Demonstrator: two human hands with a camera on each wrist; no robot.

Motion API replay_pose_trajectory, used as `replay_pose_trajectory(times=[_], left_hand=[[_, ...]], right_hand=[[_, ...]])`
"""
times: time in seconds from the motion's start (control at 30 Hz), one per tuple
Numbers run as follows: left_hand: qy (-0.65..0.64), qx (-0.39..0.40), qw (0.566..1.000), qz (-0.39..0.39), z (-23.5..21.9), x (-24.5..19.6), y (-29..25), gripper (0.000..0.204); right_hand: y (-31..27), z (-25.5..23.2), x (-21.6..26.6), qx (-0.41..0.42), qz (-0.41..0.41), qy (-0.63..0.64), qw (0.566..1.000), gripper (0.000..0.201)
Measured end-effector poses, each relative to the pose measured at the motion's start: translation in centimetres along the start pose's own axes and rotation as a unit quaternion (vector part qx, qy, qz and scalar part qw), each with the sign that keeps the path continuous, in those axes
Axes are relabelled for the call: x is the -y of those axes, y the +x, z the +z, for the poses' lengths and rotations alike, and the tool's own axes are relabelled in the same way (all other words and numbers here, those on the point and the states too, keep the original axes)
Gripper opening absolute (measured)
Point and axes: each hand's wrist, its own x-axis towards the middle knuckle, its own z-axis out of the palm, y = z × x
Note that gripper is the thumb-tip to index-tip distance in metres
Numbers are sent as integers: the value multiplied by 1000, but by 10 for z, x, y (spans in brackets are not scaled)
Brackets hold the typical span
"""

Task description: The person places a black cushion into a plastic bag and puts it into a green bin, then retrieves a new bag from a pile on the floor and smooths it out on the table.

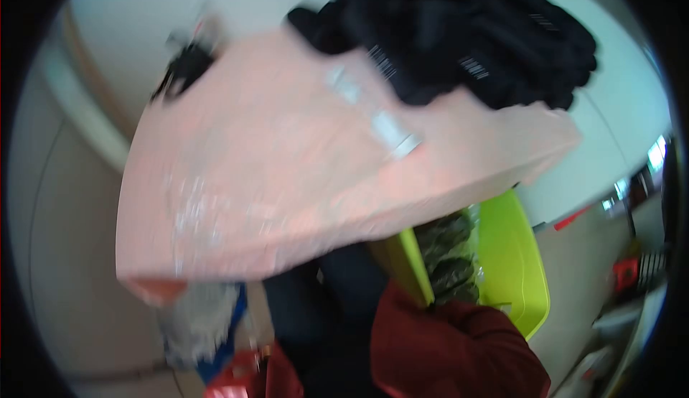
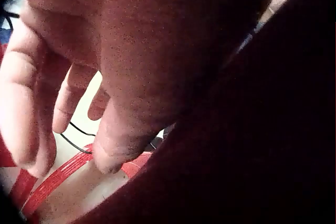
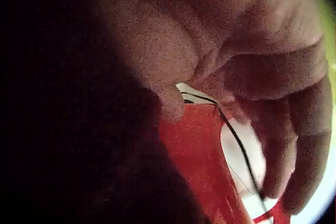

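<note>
My left hand (image 2: 89, 77) hangs with its fingers bent loosely and gaps between them, and nothing shows in its grasp. Just beyond its fingertips in the left wrist view lies a red strap-like band (image 2: 58, 182), with a thin black cord near it. My right hand (image 3: 252, 71) also has loosely bent fingers, with a red surface (image 3: 202, 155) and a thin black cord (image 3: 239, 145) behind them. Both hands are hidden in the head view, where a dark red sleeve (image 1: 452, 340) shows low on the right.
A pink-covered table (image 1: 273, 161) stands ahead, bearing black clothing (image 1: 459, 32), a clear-and-white slender item (image 1: 391, 132) and a small black object (image 1: 188, 68). Right of my legs is a lime-green bin (image 1: 513, 254) holding dark bundles. A blue-and-white bag (image 1: 201, 322) is at lower left.
</note>
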Motion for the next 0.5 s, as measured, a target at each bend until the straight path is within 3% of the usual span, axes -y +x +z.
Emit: replay_pose_trajectory(times=[0.23,0.5], left_hand=[[-83,-188,976,72,-61,-50,-3,54],[-143,-256,949,117,-76,-58,-11,52]], right_hand=[[10,10,-6,-14,22,69,997,21],[27,28,-16,1,30,113,993,18]])
